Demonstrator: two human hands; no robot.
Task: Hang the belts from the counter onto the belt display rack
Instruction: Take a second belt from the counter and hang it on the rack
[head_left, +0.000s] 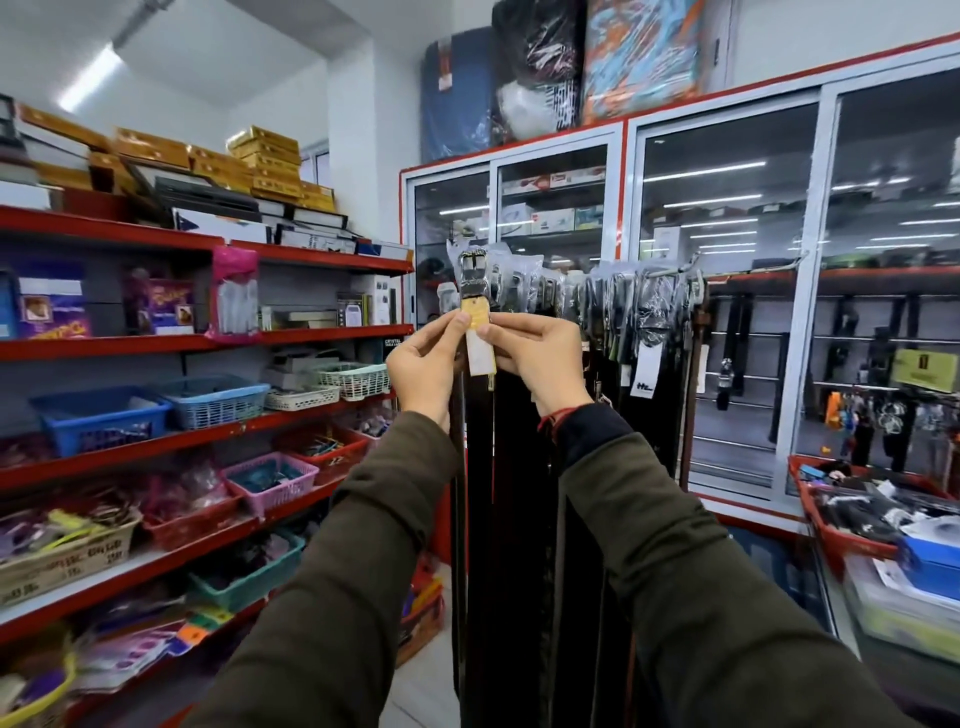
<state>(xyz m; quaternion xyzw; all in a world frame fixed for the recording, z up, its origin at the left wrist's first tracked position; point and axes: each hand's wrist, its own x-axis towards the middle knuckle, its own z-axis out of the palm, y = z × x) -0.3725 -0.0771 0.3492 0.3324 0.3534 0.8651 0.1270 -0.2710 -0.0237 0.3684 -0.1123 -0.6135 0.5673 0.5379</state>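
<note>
I hold a dark belt (474, 441) upright in front of me; its silver buckle (471, 270) is at the top and a yellow and white tag (479, 340) hangs below the buckle. My left hand (423, 364) pinches the belt at the tag from the left. My right hand (535, 353) pinches it from the right. The strap hangs straight down between my forearms. Just behind stands the belt display rack (691, 264), a metal rail with many dark belts (623, 312) hanging from it, several in clear plastic. No counter is visible.
Red shelves (208, 343) with baskets and boxes fill the left side. Glass cabinets (727, 312) with red trim stand behind the rack. A red basket (831, 540) of goods and stacked boxes sit at the right edge. Floor shows at the bottom centre.
</note>
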